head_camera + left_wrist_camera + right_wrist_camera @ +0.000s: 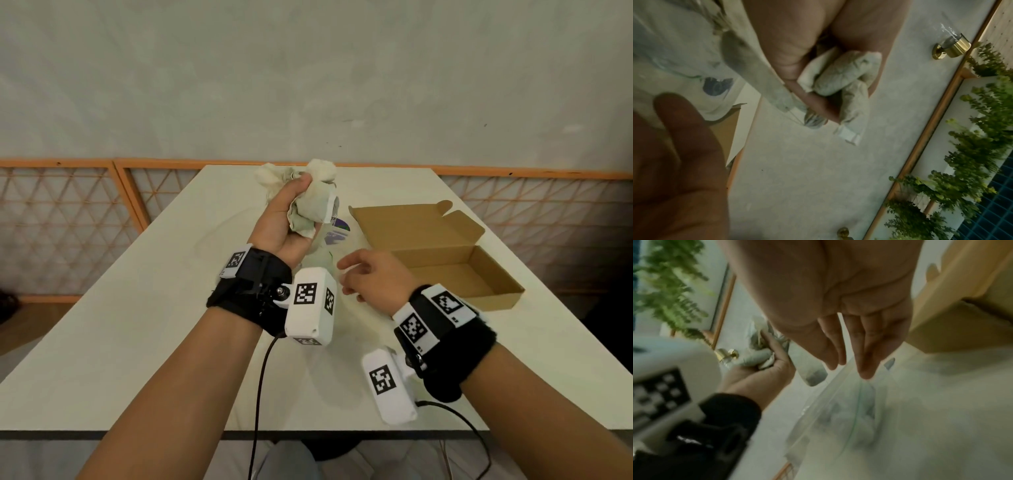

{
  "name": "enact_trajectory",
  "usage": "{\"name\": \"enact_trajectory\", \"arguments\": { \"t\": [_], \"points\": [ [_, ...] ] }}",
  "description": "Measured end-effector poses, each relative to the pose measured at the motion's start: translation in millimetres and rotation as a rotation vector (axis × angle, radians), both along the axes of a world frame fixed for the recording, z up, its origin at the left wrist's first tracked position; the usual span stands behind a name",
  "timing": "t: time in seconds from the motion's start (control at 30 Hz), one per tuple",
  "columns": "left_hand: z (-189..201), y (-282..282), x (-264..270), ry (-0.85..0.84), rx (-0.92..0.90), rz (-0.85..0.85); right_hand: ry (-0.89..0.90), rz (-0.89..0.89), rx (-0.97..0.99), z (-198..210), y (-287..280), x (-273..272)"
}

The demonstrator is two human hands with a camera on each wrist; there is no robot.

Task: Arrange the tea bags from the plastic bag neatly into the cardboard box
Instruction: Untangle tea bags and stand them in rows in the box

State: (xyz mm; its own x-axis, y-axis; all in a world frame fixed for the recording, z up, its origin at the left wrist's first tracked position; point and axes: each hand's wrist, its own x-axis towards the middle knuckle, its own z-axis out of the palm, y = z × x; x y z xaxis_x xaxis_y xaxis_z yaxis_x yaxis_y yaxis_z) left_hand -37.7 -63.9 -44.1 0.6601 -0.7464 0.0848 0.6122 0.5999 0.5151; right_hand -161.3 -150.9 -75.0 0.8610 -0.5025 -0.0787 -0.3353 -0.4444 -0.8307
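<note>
My left hand (287, 212) is raised above the table and grips a crumpled bunch of pale tea bags (311, 205). The wrist view shows the tea bags (838, 78) squeezed between my fingers, with one hanging lower on its string. The clear plastic bag (337, 231), printed with a purple mark, sits just below and between my hands. My right hand (370, 274) hovers lower, fingers straight and relaxed, fingertips at the bag's zip edge (857, 410); more tea bags show blurred inside. The open, empty cardboard box (500, 274) stands at the right with its lid folded back.
The white table (137, 325) reaches an orange lattice railing (68, 222) at the back. Cables hang from both wrist cameras over the near edge. Green plants (972, 162) and a brass wall lamp (951, 47) are behind.
</note>
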Motion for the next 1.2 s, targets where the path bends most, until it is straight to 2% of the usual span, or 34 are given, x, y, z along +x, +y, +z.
{"name": "enact_trajectory", "arguments": {
  "t": [0.1,0.2,0.33,0.43,0.57,0.67,0.8,0.9,1.03,1.2],
  "points": [
    [3,-1,1,-0.026,0.031,0.032,-0.075,-0.050,-0.133,6,-1,8],
    [-2,4,3,0.019,0.039,0.025,-0.228,-0.011,0.003,19,1,20],
    [-8,13,9,0.049,0.058,-0.009,-0.184,0.060,0.030,21,0,38],
    [-10,23,20,0.098,0.052,0.011,-0.200,-0.006,0.163,19,-6,42],
    [-18,42,42,0.130,0.022,0.052,-0.243,-0.085,0.200,21,-14,50],
    [-22,50,46,0.134,-0.009,-0.012,-0.300,-0.015,0.238,28,-7,62],
    [-23,46,41,0.085,0.020,-0.086,-0.208,0.159,0.167,33,14,77],
    [-24,51,46,0.086,-0.021,-0.111,-0.173,0.086,0.149,32,12,86],
    [-31,61,62,0.120,-0.098,-0.050,-0.081,-0.030,0.249,33,1,86],
    [-35,69,71,0.179,-0.145,0.011,0.071,-0.108,0.240,38,-2,89]
  ]
}}
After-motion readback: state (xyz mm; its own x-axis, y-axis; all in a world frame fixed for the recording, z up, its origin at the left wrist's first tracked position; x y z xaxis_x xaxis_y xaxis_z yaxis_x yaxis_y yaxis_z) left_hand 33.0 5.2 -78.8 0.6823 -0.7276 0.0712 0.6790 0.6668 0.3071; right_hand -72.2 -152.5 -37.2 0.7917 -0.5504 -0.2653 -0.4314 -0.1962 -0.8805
